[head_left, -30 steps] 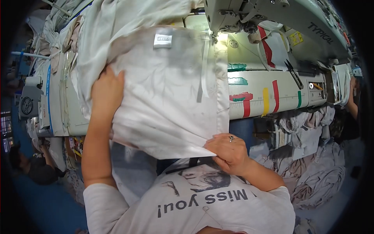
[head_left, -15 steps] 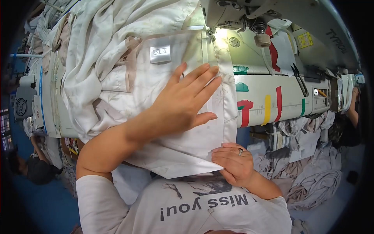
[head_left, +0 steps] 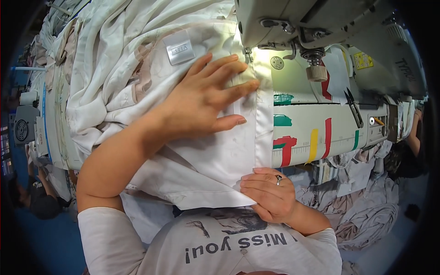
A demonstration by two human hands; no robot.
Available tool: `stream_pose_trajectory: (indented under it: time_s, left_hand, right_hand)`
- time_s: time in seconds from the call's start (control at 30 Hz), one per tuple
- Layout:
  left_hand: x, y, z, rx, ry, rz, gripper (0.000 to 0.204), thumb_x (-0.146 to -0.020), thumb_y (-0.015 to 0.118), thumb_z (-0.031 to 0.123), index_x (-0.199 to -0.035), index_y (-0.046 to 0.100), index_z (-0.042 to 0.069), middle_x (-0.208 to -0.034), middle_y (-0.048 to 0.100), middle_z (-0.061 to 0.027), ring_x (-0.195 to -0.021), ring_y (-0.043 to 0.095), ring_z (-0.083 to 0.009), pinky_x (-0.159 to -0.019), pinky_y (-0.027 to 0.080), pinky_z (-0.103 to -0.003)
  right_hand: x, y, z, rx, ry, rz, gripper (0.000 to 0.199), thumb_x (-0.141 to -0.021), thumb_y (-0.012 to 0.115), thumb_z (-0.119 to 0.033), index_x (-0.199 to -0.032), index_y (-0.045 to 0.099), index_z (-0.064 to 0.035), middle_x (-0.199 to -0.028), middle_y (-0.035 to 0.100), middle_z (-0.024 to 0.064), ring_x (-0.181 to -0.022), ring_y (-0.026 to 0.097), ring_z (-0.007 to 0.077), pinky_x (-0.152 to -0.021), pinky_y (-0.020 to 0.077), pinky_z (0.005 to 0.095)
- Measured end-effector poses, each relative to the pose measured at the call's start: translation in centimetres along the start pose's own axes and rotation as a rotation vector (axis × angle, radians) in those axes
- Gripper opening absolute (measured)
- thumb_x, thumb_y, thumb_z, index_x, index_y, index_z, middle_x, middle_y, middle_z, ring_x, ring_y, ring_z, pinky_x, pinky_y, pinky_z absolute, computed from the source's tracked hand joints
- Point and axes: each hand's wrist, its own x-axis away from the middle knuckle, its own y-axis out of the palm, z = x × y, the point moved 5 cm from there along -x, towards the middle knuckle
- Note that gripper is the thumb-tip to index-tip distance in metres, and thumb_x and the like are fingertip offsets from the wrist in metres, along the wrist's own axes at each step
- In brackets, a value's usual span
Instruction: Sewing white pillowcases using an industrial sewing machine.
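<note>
White, thin fabric [head_left: 197, 169] with a stitched folded hem [head_left: 262, 137] lies on the bed of a sewing machine [head_left: 293, 27]. Its upper end passes beneath the lit presser foot [head_left: 249, 55]. Spread flat on the cloth is my left hand [head_left: 208, 94], fingers apart, the tips just left of the hem and close below the foot. My right hand [head_left: 270, 192], with a ring on it, is closed on the fabric's lower corner near my body; its fingertips are partly hidden. A shiny silver-grey label [head_left: 178, 47] sits on the cloth beyond my left hand.
Black thread snips [head_left: 353, 108] lie on the machine bed at right, past red, yellow and green tape strips [head_left: 313, 145]. Bunched white cloth [head_left: 101, 59] covers the far left. Heaped fabric [head_left: 366, 211] stands lower right. Other people [head_left: 43, 197] are at the sides.
My left hand has moved a little up and left with the cloth, nearer the presser foot. The label shifted left and up. My right hand keeps its grip; the view also shifted slightly.
</note>
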Motion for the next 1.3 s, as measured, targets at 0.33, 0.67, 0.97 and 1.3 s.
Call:
stream_pose_trajectory:
  time_s: [0.33, 0.67, 0.97, 1.3]
  left_hand:
    - [1.2, 0.0, 1.6, 0.106, 0.073, -0.072, 0.068, -0.079, 0.072, 0.034, -0.139, 0.051, 0.009, -0.136, 0.050, -0.0121, -0.132, 0.044, -0.0310, -0.110, 0.031, -0.056]
    - [-0.2, 0.4, -1.4, 0.041, 0.097, 0.017, 0.064, -0.079, 0.072, 0.034, -0.134, 0.054, 0.008, -0.133, 0.050, -0.0115, -0.126, 0.048, -0.0270, -0.110, 0.030, -0.054]
    - [-1.2, -0.3, -2.3, 0.057, 0.130, -0.008, 0.064, -0.077, 0.074, 0.033, -0.133, 0.055, 0.008, -0.127, 0.053, -0.0114, -0.120, 0.051, -0.0286, -0.104, 0.035, -0.053]
    - [-1.3, -0.5, -2.5, 0.122, 0.138, 0.037, 0.045, -0.081, 0.071, 0.022, -0.124, 0.061, 0.011, -0.123, 0.052, -0.0130, -0.114, 0.051, -0.0332, -0.099, 0.042, -0.045]
  right_hand:
    - [-3.2, -0.4, 1.1, -0.042, -0.002, -0.003, 0.028, -0.070, 0.064, -0.007, -0.096, 0.070, 0.0008, -0.097, 0.071, 0.0143, -0.094, 0.070, 0.0290, -0.091, 0.0520, 0.0423]
    - [-6.5, -1.5, 2.9, -0.032, 0.057, 0.033, 0.019, -0.078, 0.065, -0.006, -0.096, 0.070, -0.0007, -0.096, 0.072, 0.0132, -0.092, 0.070, 0.0285, -0.090, 0.0523, 0.0420]
    - [-8.5, -2.5, 4.4, 0.000, 0.067, 0.050, 0.016, -0.080, 0.064, -0.005, -0.094, 0.069, -0.0014, -0.095, 0.072, 0.0117, -0.089, 0.071, 0.0279, -0.090, 0.0519, 0.0410]
    - [-10.1, -3.2, 6.0, 0.013, 0.099, 0.030, 0.016, -0.078, 0.066, 0.000, -0.094, 0.069, -0.0024, -0.093, 0.072, 0.0117, -0.089, 0.070, 0.0289, -0.091, 0.0514, 0.0413]
